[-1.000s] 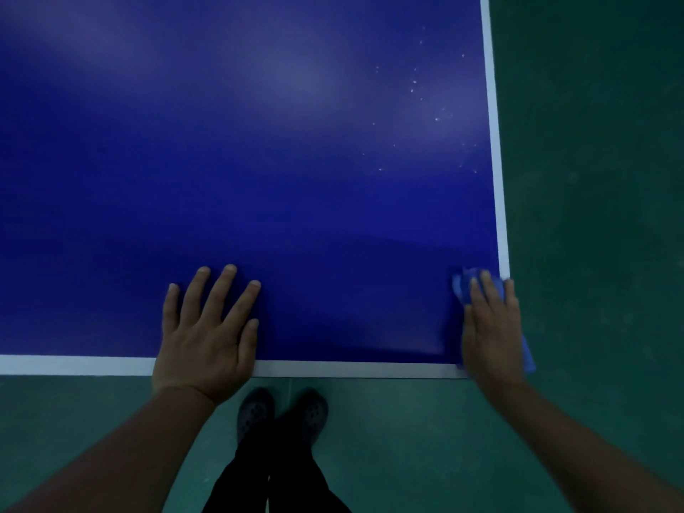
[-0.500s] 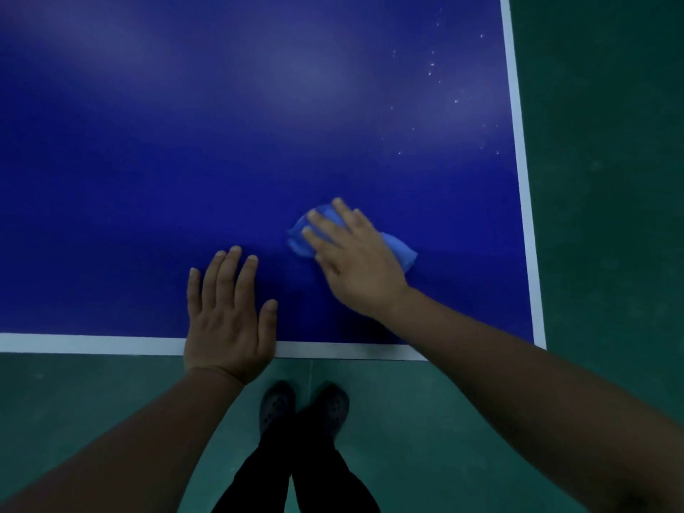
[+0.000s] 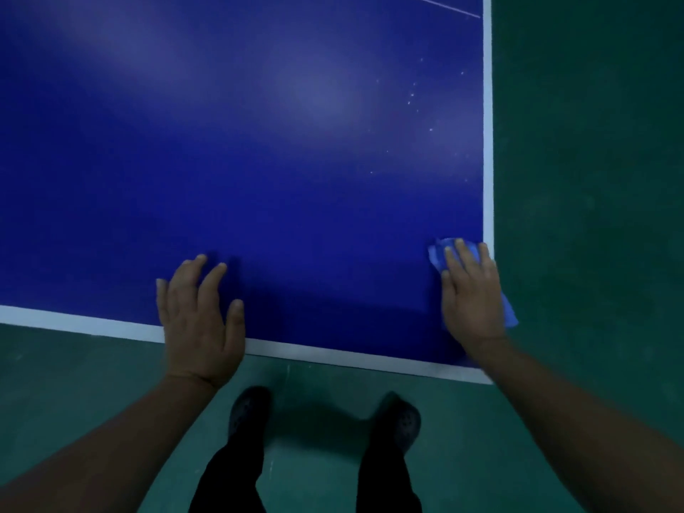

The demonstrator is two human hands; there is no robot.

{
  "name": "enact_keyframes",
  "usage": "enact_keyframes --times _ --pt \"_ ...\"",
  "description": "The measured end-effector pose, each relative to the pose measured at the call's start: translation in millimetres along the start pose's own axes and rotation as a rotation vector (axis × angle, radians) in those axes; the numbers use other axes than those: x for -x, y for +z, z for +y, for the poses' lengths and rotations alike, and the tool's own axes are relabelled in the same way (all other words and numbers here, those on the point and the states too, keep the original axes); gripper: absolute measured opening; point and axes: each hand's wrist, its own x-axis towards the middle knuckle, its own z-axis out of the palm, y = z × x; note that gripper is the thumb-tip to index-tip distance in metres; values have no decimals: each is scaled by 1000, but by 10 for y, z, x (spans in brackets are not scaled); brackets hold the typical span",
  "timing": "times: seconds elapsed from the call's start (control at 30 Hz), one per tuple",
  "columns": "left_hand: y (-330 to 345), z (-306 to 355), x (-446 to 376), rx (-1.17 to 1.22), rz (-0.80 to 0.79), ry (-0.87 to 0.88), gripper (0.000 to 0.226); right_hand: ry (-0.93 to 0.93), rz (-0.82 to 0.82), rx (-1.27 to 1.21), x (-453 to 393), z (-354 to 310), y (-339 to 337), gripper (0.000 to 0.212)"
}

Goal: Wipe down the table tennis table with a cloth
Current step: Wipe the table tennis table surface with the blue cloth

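While we look down over the near right corner of the blue tabletop (image 3: 296, 179), the right hand (image 3: 472, 294) lies flat with straight fingers pressing a blue cloth (image 3: 436, 255) against the surface, right beside the white line along the right edge. We can only see bits of that cloth: a crumpled part poking out past the fingertips and a strip hanging over the table's side by the wrist (image 3: 510, 312); the rest is hidden under the palm. Over on the other side, the left hand (image 3: 200, 320) rests open on the tabletop, fingers spread and straight, its heel covering the white line of the near edge. It holds nothing. Small pale specks (image 3: 412, 94) dot the surface further up near the right edge; we cannot tell what they are. A thin pale line (image 3: 444, 7) crosses the far corner, cut off by the top of the frame. Below us, two dark shoes (image 3: 403, 423) stand apart on the green floor (image 3: 592, 216), blurred, with dark trouser legs running out of view.
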Motion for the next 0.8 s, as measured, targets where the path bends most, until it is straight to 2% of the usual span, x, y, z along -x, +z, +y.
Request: enact_keyframes --times 0.07,0.17,0.27,0.33,0.47,0.63,0.73,0.8 --pt "199 373 200 -7 2 31 54 -85 2 14 218 -110 101 48" --pt "592 1111 365 9 -20 18 57 -427 -68 11 584 -31 195 47" --pt "933 1673 291 -15 -29 -122 63 -711 -117 3 351 309 153 47" --pt "1076 1821 202 -62 -23 -242 67 -845 -118 43 -25 482 117 46" --pt "1208 1840 214 -204 -48 -241 65 -803 -66 127 -990 714 63 52" --pt "1222 1857 216 -231 -53 -281 63 -534 -8 92 -2075 732 -41 48" --pt "1209 1849 210 -237 -58 -300 63 -369 21 58 -2162 563 -29 49" --pt "1217 1851 200 -256 -69 -298 62 -499 18 151 -1785 505 93 52"
